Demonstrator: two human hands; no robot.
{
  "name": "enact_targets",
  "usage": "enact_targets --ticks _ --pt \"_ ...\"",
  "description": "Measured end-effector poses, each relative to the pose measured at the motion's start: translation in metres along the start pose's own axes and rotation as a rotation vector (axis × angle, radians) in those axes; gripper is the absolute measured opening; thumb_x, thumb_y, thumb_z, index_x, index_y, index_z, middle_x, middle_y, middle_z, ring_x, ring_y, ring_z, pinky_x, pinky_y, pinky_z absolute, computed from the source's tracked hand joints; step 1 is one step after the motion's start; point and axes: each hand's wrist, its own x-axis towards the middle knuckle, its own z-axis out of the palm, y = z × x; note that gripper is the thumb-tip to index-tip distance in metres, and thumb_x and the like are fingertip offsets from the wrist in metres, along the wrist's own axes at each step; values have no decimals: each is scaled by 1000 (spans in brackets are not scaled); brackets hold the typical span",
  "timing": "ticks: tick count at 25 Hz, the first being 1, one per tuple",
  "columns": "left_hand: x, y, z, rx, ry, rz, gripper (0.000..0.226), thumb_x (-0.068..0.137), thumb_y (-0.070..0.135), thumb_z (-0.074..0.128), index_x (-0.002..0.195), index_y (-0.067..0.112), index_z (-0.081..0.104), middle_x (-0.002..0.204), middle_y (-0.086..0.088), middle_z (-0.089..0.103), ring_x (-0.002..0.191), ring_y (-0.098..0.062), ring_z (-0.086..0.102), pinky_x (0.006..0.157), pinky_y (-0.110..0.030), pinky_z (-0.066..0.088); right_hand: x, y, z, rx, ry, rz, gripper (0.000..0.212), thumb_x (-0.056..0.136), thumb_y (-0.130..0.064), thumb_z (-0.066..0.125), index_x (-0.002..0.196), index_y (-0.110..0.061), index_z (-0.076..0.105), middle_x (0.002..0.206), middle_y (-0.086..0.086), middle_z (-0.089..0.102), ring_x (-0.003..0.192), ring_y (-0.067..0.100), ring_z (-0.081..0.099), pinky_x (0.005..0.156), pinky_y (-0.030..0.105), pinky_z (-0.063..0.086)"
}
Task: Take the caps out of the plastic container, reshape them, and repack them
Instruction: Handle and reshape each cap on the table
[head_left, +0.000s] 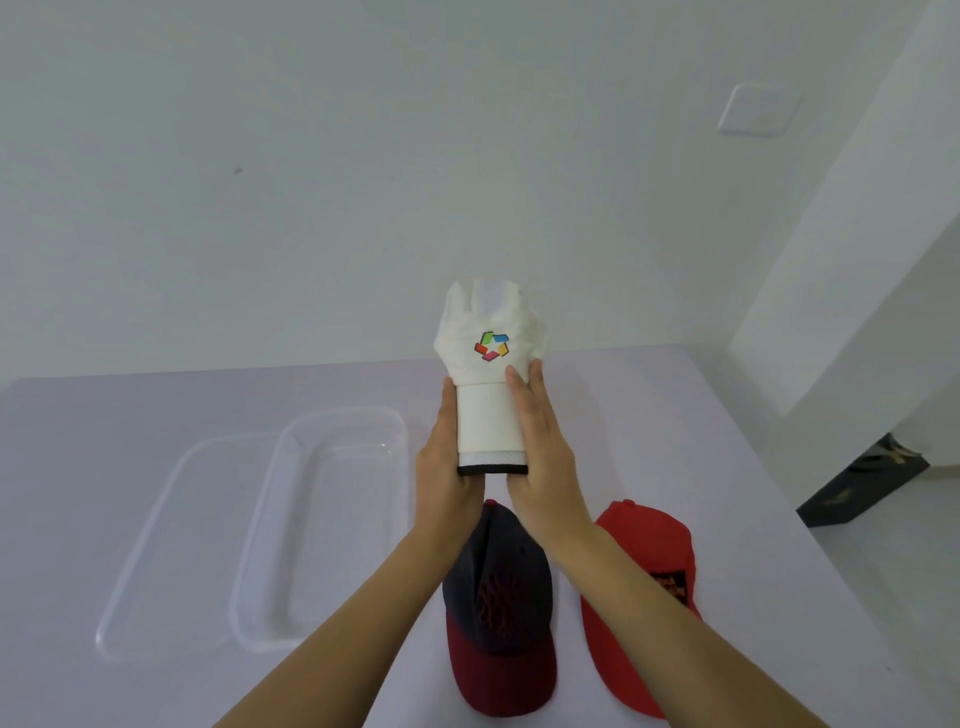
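Observation:
I hold a white cap (489, 374) with a multicoloured logo up above the table, its brim bent into a narrow curve between my palms. My left hand (441, 462) grips the brim's left side and my right hand (540, 457) grips its right side. The cap's crown is crumpled at the top. On the table below lie a navy cap with a maroon brim (498, 608) and a red cap (641, 597), side by side. A clear plastic container (291, 571) stands to the left with nothing in it.
A clear lid (156, 545) lies flat left of the container. The pale lilac table (727, 415) reaches the white wall at the back. To the right the table edge drops to the floor, where a dark object (862, 483) sits.

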Motion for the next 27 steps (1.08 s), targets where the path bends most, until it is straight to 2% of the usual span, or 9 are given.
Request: enact_targets --ticks 4,6,9,12,16,18,21,24,27 --pt "-4 -9 -17 350 -79 113 70 89 18 49 150 22 14 144 5 42 115 0 52 90 -8 41 -6 15 -3 -86 -49 -84 98 81 12 55 143 -46 6 157 -11 -9 146 22 12 108 31 35" --pt "8 -18 -32 543 -220 156 82 85 0 53 151 19 7 153 0 31 127 -19 47 93 -22 45 -3 25 -12 -192 -64 -111 98 81 12 58 143 -45 9 156 -13 -9 146 29 10 108 30 32" --pt "24 -15 -50 526 -235 88 88 79 -14 43 149 26 7 155 7 23 140 -13 30 109 -26 35 1 28 -19 -292 3 -165 97 79 11 63 144 -42 14 157 -3 -6 146 30 7 104 27 28" --pt "50 2 -66 221 -21 -50 64 95 6 47 150 24 19 151 17 25 138 1 24 112 -17 21 -4 32 -17 -351 -25 -260 100 78 13 59 146 -44 12 158 -7 -14 147 21 -3 103 23 27" --pt "83 30 -81 15 -307 -176 43 93 47 47 126 21 58 123 11 63 111 -3 59 95 -22 45 -18 35 -2 -375 -67 -347 105 76 12 65 146 -44 12 159 -6 -14 147 20 -2 91 27 46" --pt "83 35 -78 23 -404 -201 39 93 45 50 94 12 70 89 2 74 82 -10 69 72 -23 53 -22 35 5 -329 -80 -326 103 77 12 63 146 -45 12 159 -7 -14 147 20 -1 90 27 47" --pt "76 35 -68 -69 -260 -233 49 94 37 51 72 -6 63 69 -6 69 65 -16 64 59 -23 49 -24 35 9 -292 -119 -350 99 79 10 58 147 -43 9 159 -3 -8 145 24 7 89 25 46" --pt "76 33 -63 -98 -55 -240 60 95 36 51 73 -20 52 70 -18 59 65 -24 55 63 -34 44 -25 40 9 -212 -147 -135 108 83 0 61 143 -48 -14 158 -10 -9 145 19 10 101 18 34" --pt "78 44 -62 -159 -38 -231 61 96 35 49 75 -22 51 73 -19 57 67 -25 53 63 -34 43 -18 46 9 357 -31 480 84 95 -26 54 145 -39 -12 158 -9 -1 145 12 11 117 29 15"
